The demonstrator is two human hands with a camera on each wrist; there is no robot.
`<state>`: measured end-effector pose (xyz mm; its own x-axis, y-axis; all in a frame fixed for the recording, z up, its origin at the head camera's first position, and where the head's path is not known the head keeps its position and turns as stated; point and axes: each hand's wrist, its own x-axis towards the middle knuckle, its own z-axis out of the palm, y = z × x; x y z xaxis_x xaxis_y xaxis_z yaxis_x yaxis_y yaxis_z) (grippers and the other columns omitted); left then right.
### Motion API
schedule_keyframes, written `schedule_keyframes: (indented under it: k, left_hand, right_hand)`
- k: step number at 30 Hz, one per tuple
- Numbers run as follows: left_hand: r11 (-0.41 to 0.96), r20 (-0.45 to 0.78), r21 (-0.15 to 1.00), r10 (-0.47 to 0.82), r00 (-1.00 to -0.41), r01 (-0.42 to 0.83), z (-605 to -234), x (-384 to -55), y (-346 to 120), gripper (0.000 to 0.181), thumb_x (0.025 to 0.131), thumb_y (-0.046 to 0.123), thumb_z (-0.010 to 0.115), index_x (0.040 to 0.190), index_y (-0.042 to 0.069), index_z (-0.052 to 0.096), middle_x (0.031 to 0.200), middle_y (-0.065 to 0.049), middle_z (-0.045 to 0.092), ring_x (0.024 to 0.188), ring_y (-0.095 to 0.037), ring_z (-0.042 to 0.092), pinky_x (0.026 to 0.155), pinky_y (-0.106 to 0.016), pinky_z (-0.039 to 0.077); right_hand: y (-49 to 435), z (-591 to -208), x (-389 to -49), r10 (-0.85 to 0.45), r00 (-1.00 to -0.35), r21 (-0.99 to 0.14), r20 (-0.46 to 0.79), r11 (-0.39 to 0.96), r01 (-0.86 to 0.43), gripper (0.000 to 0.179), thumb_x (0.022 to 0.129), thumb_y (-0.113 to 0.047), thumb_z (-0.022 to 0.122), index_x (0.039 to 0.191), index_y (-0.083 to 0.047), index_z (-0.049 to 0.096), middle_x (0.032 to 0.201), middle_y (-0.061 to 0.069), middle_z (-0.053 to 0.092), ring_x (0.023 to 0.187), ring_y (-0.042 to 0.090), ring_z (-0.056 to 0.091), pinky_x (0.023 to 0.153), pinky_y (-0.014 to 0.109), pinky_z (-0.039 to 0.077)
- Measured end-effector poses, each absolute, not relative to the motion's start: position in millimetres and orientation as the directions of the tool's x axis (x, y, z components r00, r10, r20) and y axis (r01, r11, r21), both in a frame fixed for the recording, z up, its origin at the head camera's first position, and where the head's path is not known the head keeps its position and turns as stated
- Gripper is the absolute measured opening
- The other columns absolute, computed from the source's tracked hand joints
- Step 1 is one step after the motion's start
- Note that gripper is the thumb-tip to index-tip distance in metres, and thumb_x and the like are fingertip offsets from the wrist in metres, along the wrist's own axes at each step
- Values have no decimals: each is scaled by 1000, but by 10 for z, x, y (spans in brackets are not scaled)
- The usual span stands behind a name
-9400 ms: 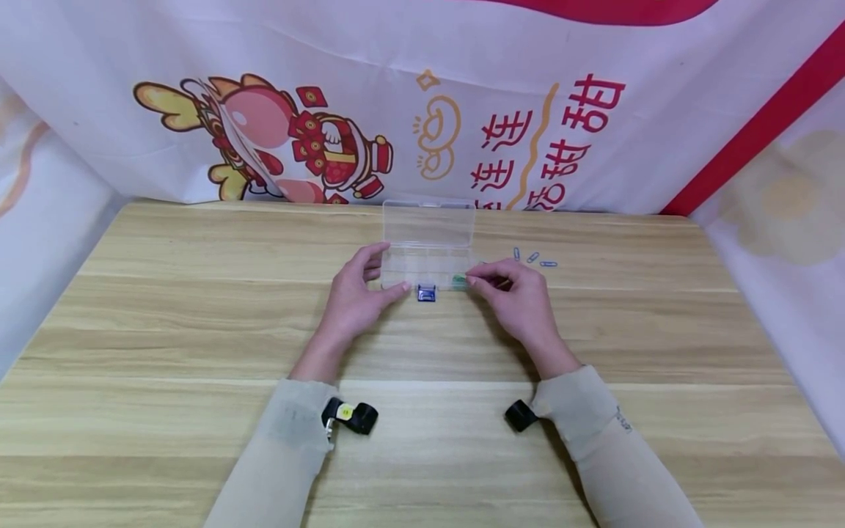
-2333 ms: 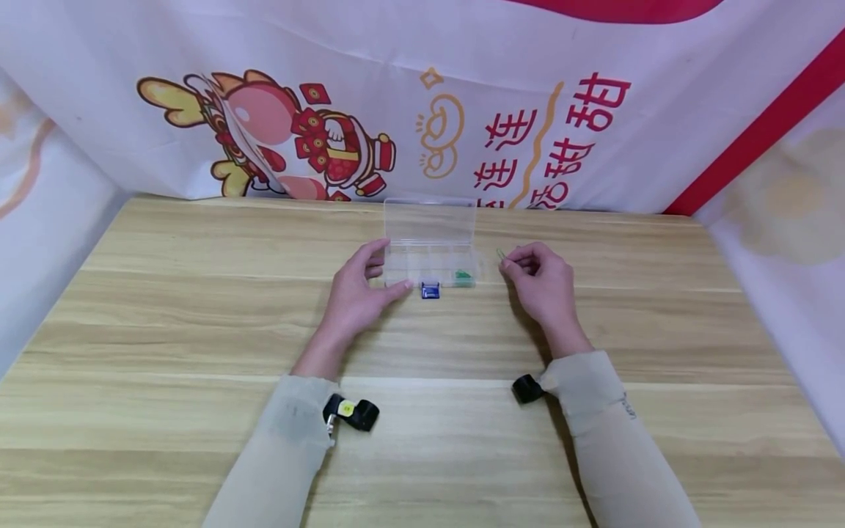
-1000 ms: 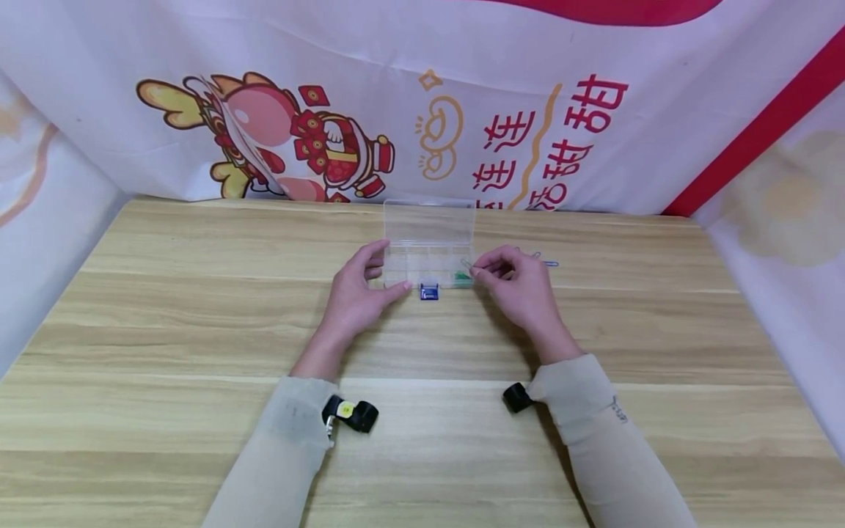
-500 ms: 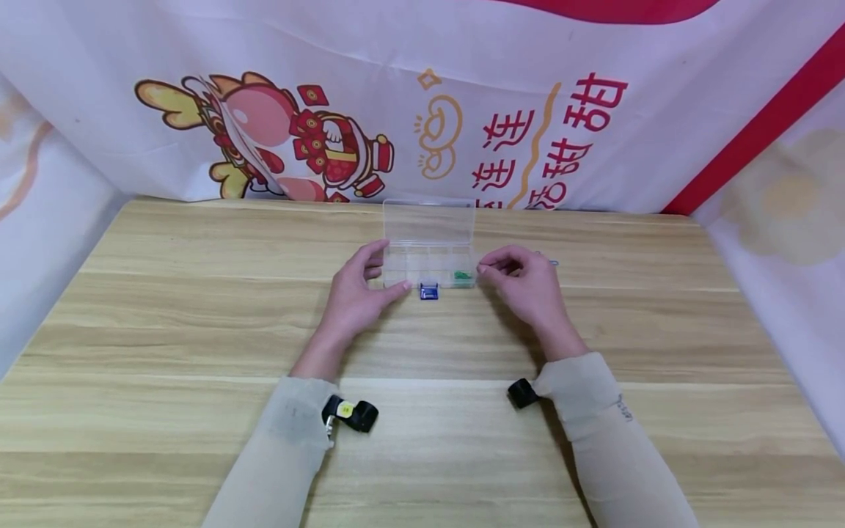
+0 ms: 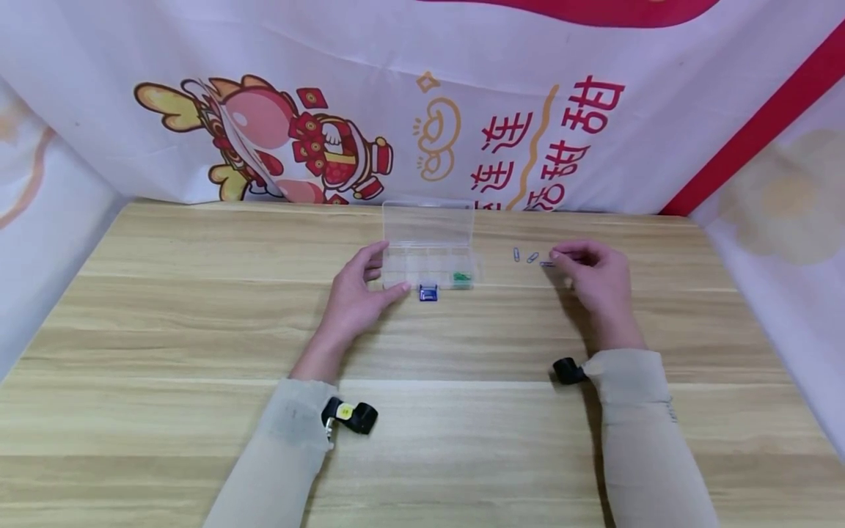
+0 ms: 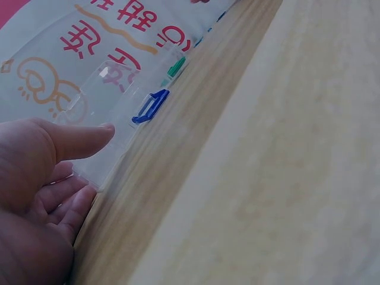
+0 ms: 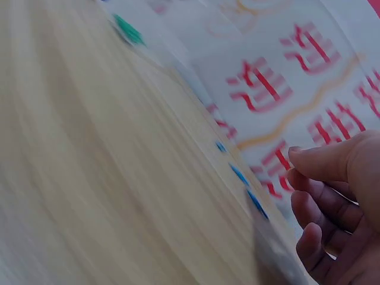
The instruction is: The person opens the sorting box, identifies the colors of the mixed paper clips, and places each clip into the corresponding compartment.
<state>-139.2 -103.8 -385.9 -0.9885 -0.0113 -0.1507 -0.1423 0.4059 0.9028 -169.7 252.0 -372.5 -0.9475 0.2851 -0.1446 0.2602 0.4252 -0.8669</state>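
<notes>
My left hand [image 5: 359, 293] grips the left end of a clear plastic compartment box [image 5: 416, 277], thumb at the front and fingers round the side. The box's see-through lid [image 5: 428, 224] stands up at the back, and a blue latch [image 5: 428, 293] hangs at its front. Green paper clips [image 5: 461, 278] lie in the front right compartment. To the right of the box, three blue paper clips [image 5: 532, 257] lie apart on the table. My right hand [image 5: 594, 275] hovers by the rightmost blue clip [image 7: 257, 204], fingers loosely bent; the right wrist view shows nothing between them.
A wooden table [image 5: 422, 455] carries everything. Behind it hangs a white printed cloth [image 5: 422, 139], close to the raised lid. Small black devices [image 5: 363, 418] are strapped at both sleeve cuffs.
My right hand, which held a paper clip over the box's right end one second ago, has moved right and holds none now. The blue clips have come into view. The left hand stays put.
</notes>
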Motion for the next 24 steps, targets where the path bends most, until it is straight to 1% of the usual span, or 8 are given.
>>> schedule_keyframes:
  k: [3, 7, 10, 13, 16, 21, 24]
  left_hand:
    - [405, -151, 903, -12, -988, -143, -3861, -1391, -1038, 81, 94, 23, 86, 164, 24, 45, 157, -11, 55, 143, -32, 55, 122, -47, 49]
    - [402, -158, 903, -13, -987, -150, -3858, -1383, -1037, 81, 94, 23, 86, 164, 24, 45, 157, -11, 55, 143, -31, 54, 122, -47, 49]
    - [399, -162, 904, -15, -987, -154, -3856, -1379, -1037, 81, 94, 23, 86, 164, 24, 45, 157, -11, 55, 143, -31, 54, 123, -47, 49]
    - [398, -164, 904, -16, -986, -156, -3855, -1377, -1035, 81, 94, 23, 86, 164, 24, 45, 157, -11, 55, 143, -31, 54, 123, -47, 49]
    - [398, -165, 904, -15, -986, -157, -3854, -1378, -1031, 81, 94, 23, 86, 163, 24, 45, 157, -10, 55, 143, -31, 54, 123, -46, 49]
    - [395, -158, 906, -14, -987, -150, -3858, -1382, -1030, 80, 94, 22, 86, 163, 24, 45, 156, -11, 56, 143, -31, 55, 123, -47, 49]
    - [395, -154, 907, -13, -988, -146, -3861, -1382, -1031, 80, 94, 22, 86, 163, 24, 46, 156, -11, 56, 143, -32, 55, 122, -47, 49]
  right_hand:
    - [2622, -3765, -1703, 313, -937, -853, -158, 434, 289, 34, 100, -36, 78, 127, -17, 76, 107, -12, 68, 96, 10, 58, 71, 19, 52]
    - [2667, -3805, -1718, 283, -947, -811, -154, 511, 284, 36, 102, -34, 76, 133, -16, 75, 121, -1, 73, 107, 12, 61, 82, 19, 53]
    - [2669, -3819, -1735, 254, -955, -772, -154, 572, 277, 37, 104, -34, 73, 137, -16, 74, 131, 9, 72, 114, 20, 61, 92, 25, 51]
    - [2661, -3824, -1747, 242, -958, -747, -156, 605, 275, 38, 105, -33, 71, 138, -15, 73, 134, 12, 70, 118, 26, 59, 98, 33, 49]
    - [2655, -3835, -1756, 234, -962, -726, -143, 636, 263, 36, 106, -33, 70, 136, -14, 73, 132, 13, 70, 117, 28, 59, 97, 35, 48]
    - [2632, -3855, -1762, 210, -974, -693, -82, 690, 207, 31, 105, -31, 71, 128, -11, 77, 122, 14, 72, 106, 27, 59, 86, 34, 47]
    - [2616, -3862, -1761, 203, -977, -682, -59, 706, 188, 27, 105, -29, 70, 123, -11, 78, 118, 14, 72, 103, 27, 57, 84, 34, 45]
